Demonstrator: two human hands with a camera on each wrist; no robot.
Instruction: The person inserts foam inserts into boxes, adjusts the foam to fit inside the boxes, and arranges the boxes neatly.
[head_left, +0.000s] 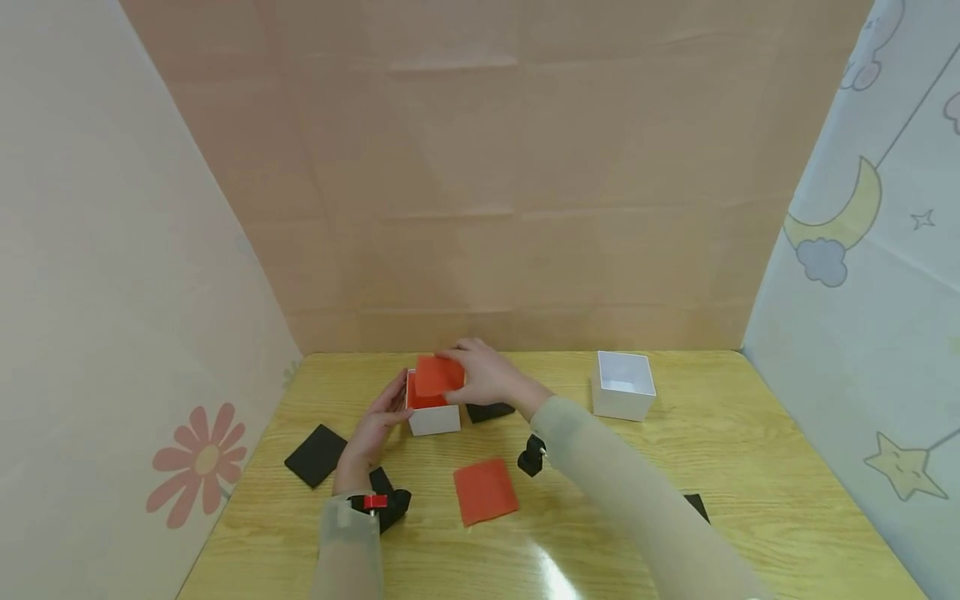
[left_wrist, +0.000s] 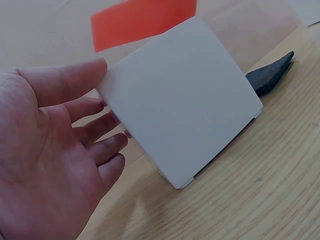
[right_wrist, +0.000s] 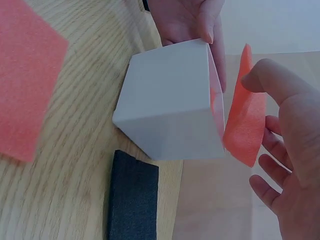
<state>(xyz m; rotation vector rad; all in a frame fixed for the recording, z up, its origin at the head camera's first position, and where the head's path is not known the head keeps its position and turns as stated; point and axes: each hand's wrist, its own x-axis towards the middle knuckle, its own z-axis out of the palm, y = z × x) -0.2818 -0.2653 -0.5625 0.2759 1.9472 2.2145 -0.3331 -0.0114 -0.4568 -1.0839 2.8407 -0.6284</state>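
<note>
1. The foam sheet [head_left: 438, 375] sits on top of the near box [head_left: 433, 415].
2. Another box [head_left: 623, 386] stands far to its right.
3. A second foam sheet [head_left: 485, 491] lies in front, on the table [head_left: 750, 467].

The head view looks forward and down from above the worktop [head_left: 675, 500], taking in the whole scene from afar. Both wrist views sit close beside the white box [head_left: 433, 417], the left facing one wall, the right its opposite corner.

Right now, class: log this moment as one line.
left hand: steadies white box | right hand: holds orange foam square over box | spare orange square: on table
</note>
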